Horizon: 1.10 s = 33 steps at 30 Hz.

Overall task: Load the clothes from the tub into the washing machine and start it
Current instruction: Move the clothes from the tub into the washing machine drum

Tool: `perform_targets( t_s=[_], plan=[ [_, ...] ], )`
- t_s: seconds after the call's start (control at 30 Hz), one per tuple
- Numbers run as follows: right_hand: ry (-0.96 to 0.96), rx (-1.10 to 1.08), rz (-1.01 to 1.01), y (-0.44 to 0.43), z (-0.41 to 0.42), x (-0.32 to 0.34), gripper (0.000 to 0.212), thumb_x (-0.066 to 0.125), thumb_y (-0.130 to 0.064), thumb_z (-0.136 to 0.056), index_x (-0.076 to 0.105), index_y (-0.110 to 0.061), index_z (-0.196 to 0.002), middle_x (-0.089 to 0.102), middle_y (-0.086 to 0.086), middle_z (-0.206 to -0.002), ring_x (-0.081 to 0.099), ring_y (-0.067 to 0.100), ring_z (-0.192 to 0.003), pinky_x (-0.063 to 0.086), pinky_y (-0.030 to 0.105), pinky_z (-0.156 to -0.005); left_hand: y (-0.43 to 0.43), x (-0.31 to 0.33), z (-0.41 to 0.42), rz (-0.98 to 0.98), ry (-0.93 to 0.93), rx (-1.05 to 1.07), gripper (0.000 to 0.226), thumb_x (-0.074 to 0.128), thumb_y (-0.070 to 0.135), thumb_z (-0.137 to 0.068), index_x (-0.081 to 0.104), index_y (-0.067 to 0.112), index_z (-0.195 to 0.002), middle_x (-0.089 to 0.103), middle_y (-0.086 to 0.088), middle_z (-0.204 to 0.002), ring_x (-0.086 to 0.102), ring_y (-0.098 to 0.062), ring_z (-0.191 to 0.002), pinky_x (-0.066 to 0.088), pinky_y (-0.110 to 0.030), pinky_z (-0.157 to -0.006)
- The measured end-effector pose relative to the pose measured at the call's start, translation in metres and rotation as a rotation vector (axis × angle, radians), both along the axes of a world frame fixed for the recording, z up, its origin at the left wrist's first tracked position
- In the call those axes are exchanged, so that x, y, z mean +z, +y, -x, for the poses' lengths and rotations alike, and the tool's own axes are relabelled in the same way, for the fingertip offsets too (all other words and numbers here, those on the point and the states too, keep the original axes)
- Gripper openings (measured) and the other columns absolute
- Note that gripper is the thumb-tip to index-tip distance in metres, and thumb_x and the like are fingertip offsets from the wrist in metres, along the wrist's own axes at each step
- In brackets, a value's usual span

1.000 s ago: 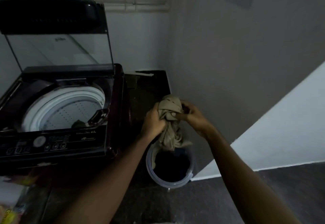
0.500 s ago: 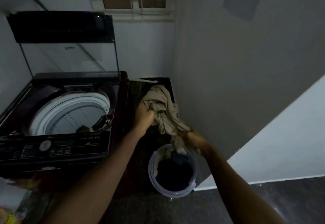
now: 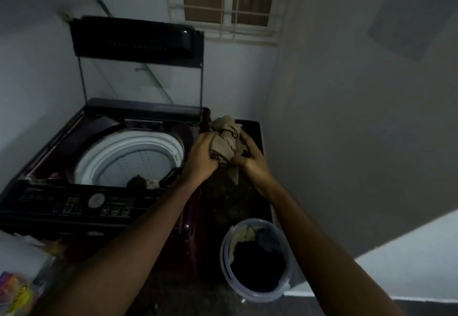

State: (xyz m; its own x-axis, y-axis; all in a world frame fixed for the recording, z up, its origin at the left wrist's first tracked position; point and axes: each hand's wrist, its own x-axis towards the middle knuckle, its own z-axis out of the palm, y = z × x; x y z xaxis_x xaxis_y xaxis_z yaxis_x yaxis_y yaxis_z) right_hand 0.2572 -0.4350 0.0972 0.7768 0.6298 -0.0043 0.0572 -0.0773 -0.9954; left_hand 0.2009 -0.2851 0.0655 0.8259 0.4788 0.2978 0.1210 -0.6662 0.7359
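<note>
A bunched beige garment (image 3: 224,139) is held between my left hand (image 3: 202,156) and my right hand (image 3: 250,158), just right of the washing machine's top edge. The top-loading washing machine (image 3: 62,206) stands at the left with its glass lid (image 3: 138,80) raised. Its white drum (image 3: 131,157) shows a few small clothes (image 3: 145,182) near the front rim. Below my hands on the floor sits a round plastic tub (image 3: 255,293) holding dark clothes (image 3: 257,263) and a pale piece.
A grey wall runs close along the right side. A barred window (image 3: 228,1) is high on the back wall. A colourful packet (image 3: 14,293) lies at the bottom left. The machine's control panel (image 3: 94,204) faces me.
Both hands have gathered the beige garment into a tighter bundle and carried it up and left, away from the tub, toward the machine's opening. The right hand rose from the tub's rim.
</note>
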Motion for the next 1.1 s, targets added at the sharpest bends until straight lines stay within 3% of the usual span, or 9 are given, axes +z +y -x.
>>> perform_targets(
  t_s=[0.07, 0.17, 0.43, 0.53, 0.63, 0.73, 0.83, 0.97, 1.1],
  plan=[
    [-0.072, 0.038, 0.015, 0.038, 0.002, 0.001, 0.075, 0.059, 0.011, -0.082, 0.031, -0.016, -0.146, 0.047, -0.015, -0.127, 0.050, -0.021, -0.100, 0.041, 0.000, -0.082, 0.033, 0.000, 0.004, 0.014, 0.036, -0.074, 0.058, 0.068, 0.000, -0.078, 0.050, 0.005, -0.132, 0.047, -0.017, -0.133, 0.051, -0.030, -0.119, 0.038, -0.021, -0.097],
    [-0.181, -0.004, 0.048, 0.103, 0.005, -0.007, 0.073, 0.062, 0.008, -0.080, 0.037, -0.014, -0.145, 0.046, 0.002, -0.141, 0.048, 0.005, -0.123, 0.041, 0.018, -0.103, 0.094, -0.001, 0.013, 0.014, 0.077, -0.116, 0.066, 0.073, 0.011, -0.077, 0.045, 0.009, -0.136, 0.040, -0.016, -0.139, 0.049, -0.031, -0.122, 0.044, -0.041, -0.102],
    [-0.263, -0.002, 0.127, 0.257, 0.027, -0.044, 0.065, 0.052, 0.019, -0.077, 0.044, -0.001, -0.138, 0.049, 0.002, -0.128, 0.047, 0.010, -0.119, 0.039, 0.006, -0.096, 0.245, -0.016, 0.056, -0.039, 0.156, -0.116, 0.063, 0.077, 0.015, -0.075, 0.052, 0.012, -0.133, 0.047, -0.015, -0.131, 0.053, -0.035, -0.118, 0.045, -0.043, -0.100],
    [-0.250, 0.036, 0.192, 0.303, 0.046, -0.055, 0.066, 0.053, 0.019, -0.076, 0.044, 0.000, -0.138, 0.050, 0.005, -0.130, 0.047, 0.014, -0.120, 0.037, 0.005, -0.092, 0.293, -0.032, 0.074, -0.085, 0.219, -0.070, 0.059, 0.077, 0.017, -0.077, 0.053, 0.013, -0.130, 0.051, -0.013, -0.130, 0.052, -0.030, -0.118, 0.042, -0.035, -0.099],
    [-0.288, 0.147, 0.312, 0.335, 0.052, -0.064, 0.067, 0.064, 0.009, -0.070, 0.049, -0.001, -0.134, 0.055, 0.017, -0.131, 0.051, 0.024, -0.121, 0.038, 0.020, -0.096, 0.327, -0.045, 0.088, -0.091, 0.330, -0.053, 0.061, 0.076, 0.015, -0.079, 0.050, 0.013, -0.134, 0.048, -0.013, -0.136, 0.049, -0.030, -0.122, 0.040, -0.035, -0.100],
    [-0.348, 0.229, 0.454, 0.353, 0.046, -0.075, 0.054, 0.067, -0.007, -0.071, 0.059, -0.004, -0.125, 0.061, 0.020, -0.124, 0.054, 0.032, -0.120, 0.037, 0.036, -0.103, 0.350, -0.062, 0.100, -0.073, 0.414, -0.142, 0.070, 0.069, 0.028, -0.074, 0.049, 0.004, -0.137, 0.050, -0.018, -0.139, 0.047, -0.034, -0.128, 0.037, -0.039, -0.106],
    [-0.373, 0.162, 0.572, 0.355, 0.037, -0.088, 0.051, 0.067, 0.006, -0.074, 0.061, -0.003, -0.124, 0.058, 0.018, -0.129, 0.050, 0.032, -0.125, 0.032, 0.025, -0.102, 0.363, -0.082, 0.103, 0.018, 0.436, -0.147, 0.082, 0.053, 0.045, -0.065, 0.051, 0.006, -0.137, 0.052, -0.013, -0.137, 0.048, -0.030, -0.129, 0.038, -0.039, -0.108],
    [-0.341, 0.166, 0.707, 0.350, 0.037, -0.092, 0.054, 0.057, 0.009, -0.072, 0.063, -0.010, -0.123, 0.060, 0.010, -0.129, 0.054, 0.024, -0.120, 0.031, 0.010, -0.084, 0.356, -0.088, 0.098, 0.061, 0.435, -0.140, 0.058, 0.071, 0.022, -0.080, 0.054, 0.015, -0.135, 0.055, -0.006, -0.136, 0.050, -0.022, -0.127, 0.040, -0.034, -0.105],
    [-0.362, 0.167, 0.745, 0.325, 0.037, -0.091, 0.051, 0.066, -0.002, -0.077, 0.060, -0.012, -0.127, 0.059, 0.010, -0.132, 0.055, 0.025, -0.120, 0.038, 0.019, -0.088, 0.339, -0.086, 0.086, 0.015, 0.417, -0.181, 0.057, 0.072, 0.019, -0.082, 0.053, 0.016, -0.135, 0.054, -0.006, -0.137, 0.051, -0.024, -0.126, 0.042, -0.036, -0.104]
  ],
)
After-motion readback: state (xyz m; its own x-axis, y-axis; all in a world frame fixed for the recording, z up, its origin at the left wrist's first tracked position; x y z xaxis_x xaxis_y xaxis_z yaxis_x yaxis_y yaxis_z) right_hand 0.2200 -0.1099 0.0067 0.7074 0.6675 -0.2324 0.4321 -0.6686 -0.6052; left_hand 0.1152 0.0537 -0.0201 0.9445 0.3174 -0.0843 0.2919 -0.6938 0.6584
